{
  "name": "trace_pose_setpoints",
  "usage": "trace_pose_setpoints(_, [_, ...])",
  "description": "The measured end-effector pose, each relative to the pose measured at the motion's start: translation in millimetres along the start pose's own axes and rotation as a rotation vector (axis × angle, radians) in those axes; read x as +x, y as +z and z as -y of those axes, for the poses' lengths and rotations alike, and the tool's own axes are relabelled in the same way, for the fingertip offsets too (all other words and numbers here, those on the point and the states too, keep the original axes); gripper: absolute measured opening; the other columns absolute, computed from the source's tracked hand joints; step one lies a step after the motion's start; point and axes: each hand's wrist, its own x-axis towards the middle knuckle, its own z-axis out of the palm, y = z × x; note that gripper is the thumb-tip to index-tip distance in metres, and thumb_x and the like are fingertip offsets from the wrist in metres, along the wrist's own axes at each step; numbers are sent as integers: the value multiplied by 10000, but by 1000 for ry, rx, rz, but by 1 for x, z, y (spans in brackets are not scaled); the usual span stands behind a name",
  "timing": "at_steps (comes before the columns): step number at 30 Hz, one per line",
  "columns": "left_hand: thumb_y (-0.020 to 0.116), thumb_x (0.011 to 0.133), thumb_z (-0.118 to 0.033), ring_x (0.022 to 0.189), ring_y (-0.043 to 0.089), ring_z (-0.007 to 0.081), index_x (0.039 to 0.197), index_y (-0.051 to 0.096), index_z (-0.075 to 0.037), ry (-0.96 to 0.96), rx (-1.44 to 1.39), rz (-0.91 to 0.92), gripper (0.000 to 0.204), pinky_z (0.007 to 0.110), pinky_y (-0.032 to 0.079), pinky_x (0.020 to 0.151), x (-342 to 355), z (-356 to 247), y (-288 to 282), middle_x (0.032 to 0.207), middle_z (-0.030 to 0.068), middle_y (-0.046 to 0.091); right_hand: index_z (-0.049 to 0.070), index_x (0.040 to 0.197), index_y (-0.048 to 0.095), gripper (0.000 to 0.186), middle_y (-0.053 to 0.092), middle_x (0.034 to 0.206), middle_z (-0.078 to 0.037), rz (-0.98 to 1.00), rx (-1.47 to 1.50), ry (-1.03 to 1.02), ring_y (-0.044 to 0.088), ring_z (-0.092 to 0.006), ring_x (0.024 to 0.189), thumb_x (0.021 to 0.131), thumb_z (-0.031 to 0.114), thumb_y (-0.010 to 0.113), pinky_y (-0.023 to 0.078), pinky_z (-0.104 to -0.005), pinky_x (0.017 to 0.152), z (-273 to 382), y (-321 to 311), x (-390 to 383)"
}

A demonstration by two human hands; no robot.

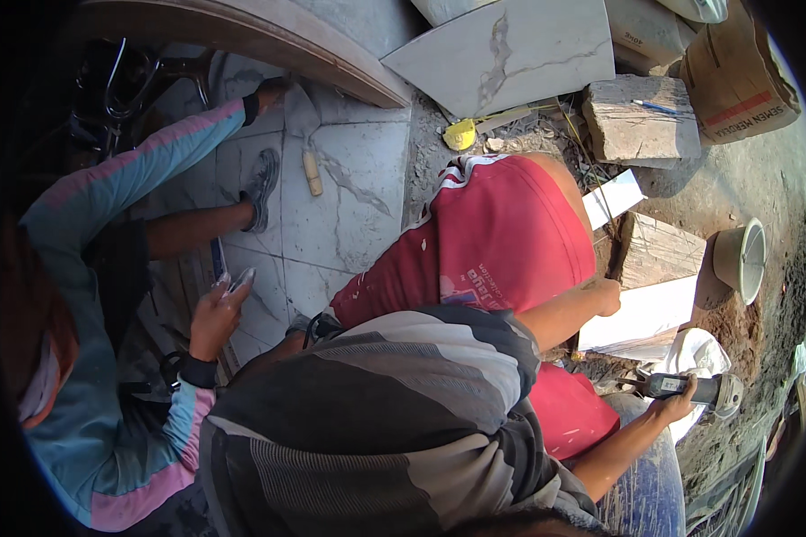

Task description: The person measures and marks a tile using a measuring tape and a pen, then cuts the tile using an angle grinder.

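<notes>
Curled fingers on my left hand (607, 296) rest at the corner of a white tile piece (647, 313); what they grip, if anything, is hidden. My right hand (676, 407) is wrapped round the dark body of an angle grinder (668, 386), whose disc end points right, away from me. Beneath the grinder lies a white sack (691, 352). Under the tile piece is a rough wooden block (658, 251). My red shorts (510, 233) and striped shirt fill the middle.
A co-worker in a teal and pink sleeve (152, 152) squats at left on marbled floor tiles (331, 224). A wood-handled trowel (312, 170) is by their hand. Farther off are a leaning tile (510, 58), yellow tape measure (459, 134), bucket (728, 259) and paper sack (734, 80).
</notes>
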Motion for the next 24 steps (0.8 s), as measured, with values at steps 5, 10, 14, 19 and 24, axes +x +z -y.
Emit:
trace_pose_setpoints(5, [508, 997, -278, 859, 597, 170, 1239, 605, -57, -175, 330, 59, 342, 288, 455, 765, 136, 37, 242, 965, 95, 610, -28, 1092, 580, 241, 629, 914, -94, 24, 13, -28, 615, -177, 733, 888, 73, 660, 525, -315, 668, 6, 20, -24])
trace_pose_setpoints(10, [609, 902, -183, 934, 690, 257, 1089, 671, -46, 375, 979, 623, 240, 377, 526, 828, 299, 180, 617, 1021, 155, 713, 38, 1076, 539, 294, 587, 854, -25, -83, -14, -173, 578, -141, 719, 838, 74, 710, 477, -283, 680, 3, 15, -30])
trace_pose_setpoints(14, [576, 877, -117, 921, 682, 293, 1062, 668, -66, 613, 1028, 568, 213, 387, 521, 843, 336, 189, 660, 979, 145, 709, 41, 1121, 533, 409, 587, 933, -26, -122, -100, -73, 571, -135, 807, 779, 84, 753, 474, -288, 738, 12, 16, -48])
trace_pose_setpoints(19, [603, 858, -126, 999, 671, 341, 1114, 665, -83, 956, 1124, 708, 267, 428, 509, 883, 354, 111, 810, 1055, 168, 708, 24, 1184, 528, 500, 596, 995, -38, -190, -114, 47, 574, -155, 888, 746, 71, 764, 475, -307, 817, 38, 17, -92])
trace_pose_setpoints(24, [588, 865, -152, 1086, 632, 397, 1363, 512, -159, 1218, 1360, 970, 504, 465, 493, 937, 363, 93, 965, 1158, 230, 664, 7, 1225, 514, 561, 601, 1003, -42, -247, -171, 86, 563, -154, 898, 736, 100, 774, 463, -312, 860, 68, 16, -143])
